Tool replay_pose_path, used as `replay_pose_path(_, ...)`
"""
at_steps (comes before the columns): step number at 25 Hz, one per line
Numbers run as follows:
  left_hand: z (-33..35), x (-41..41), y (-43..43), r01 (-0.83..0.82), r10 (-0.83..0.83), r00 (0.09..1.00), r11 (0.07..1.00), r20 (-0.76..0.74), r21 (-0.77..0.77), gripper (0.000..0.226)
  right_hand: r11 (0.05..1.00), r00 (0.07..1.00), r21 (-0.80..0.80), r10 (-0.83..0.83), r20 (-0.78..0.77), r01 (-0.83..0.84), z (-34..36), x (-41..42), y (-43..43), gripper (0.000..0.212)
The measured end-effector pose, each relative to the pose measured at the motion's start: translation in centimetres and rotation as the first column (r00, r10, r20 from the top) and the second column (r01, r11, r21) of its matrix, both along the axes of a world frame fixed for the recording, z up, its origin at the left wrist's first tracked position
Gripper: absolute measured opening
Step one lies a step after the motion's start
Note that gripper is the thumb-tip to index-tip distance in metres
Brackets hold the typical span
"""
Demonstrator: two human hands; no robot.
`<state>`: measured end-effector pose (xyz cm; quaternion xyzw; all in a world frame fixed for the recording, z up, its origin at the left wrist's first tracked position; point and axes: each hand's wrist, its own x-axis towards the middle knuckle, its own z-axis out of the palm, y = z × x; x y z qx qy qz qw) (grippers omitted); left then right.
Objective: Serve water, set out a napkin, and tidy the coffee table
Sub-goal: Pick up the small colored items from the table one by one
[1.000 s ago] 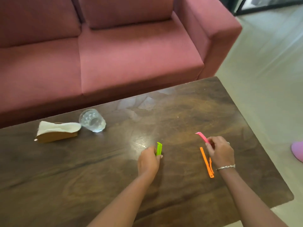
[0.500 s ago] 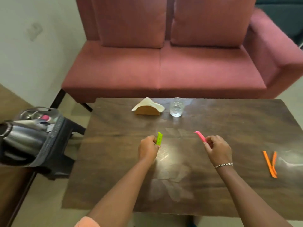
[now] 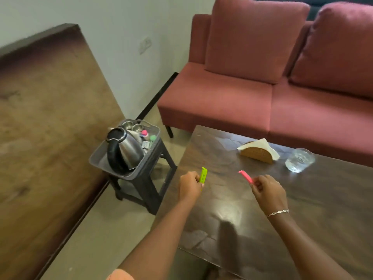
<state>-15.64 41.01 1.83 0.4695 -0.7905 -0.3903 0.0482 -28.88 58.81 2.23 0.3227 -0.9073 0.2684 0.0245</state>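
Tidying underway: left hand (image 3: 188, 187) grips the green clip (image 3: 203, 174), right hand (image 3: 269, 194) pinches the pink clip (image 3: 245, 176), both over the counter (image 3: 323, 199). The glass (image 3: 299, 160) and napkin (image 3: 260, 144) sit beyond the right hand. Next, probably: carry both clips to the tray (image 3: 145, 161) leftward.

Coffee table (image 3: 323, 199) centre, lower right of frame: bare wood, open passage. Upper right: napkin holder (image 3: 257, 154), glass (image 3: 299, 160) near far edge. Left: kettle (image 3: 129, 152) crowds tray (image 3: 131, 175) on stool (image 3: 153, 190); gap to table seemingly narrow.
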Motion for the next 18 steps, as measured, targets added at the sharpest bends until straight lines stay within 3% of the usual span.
replay_pose_path(3,-0.5,2.2,-3.1,-0.046,0.046,0.999,0.999,0.012,0.005,0.010,0.998,0.998,0.021,0.051,0.041,-0.051,-0.8,1.5,-4.2,0.010)
replay_pose_path(9,-0.9,4.8,-10.1,-0.104,0.104,0.994,0.995,0.029,-0.008,0.029,0.992,0.988,0.057,0.102,0.115,-0.109,-2.6,3.6,-12.0,0.010)
replay_pose_path(12,0.1,6.4,-13.8,-0.165,0.164,0.982,0.986,-0.095,0.001,0.009,0.987,0.981,0.060,0.138,0.136,-0.147,-2.2,4.5,-15.8,0.008)
replay_pose_path(18,3.1,10.9,-20.8,-0.360,0.333,0.898,0.932,-0.288,-0.044,0.008,0.971,0.964,0.049,0.225,0.142,-0.234,-0.1,6.3,-23.8,0.003)
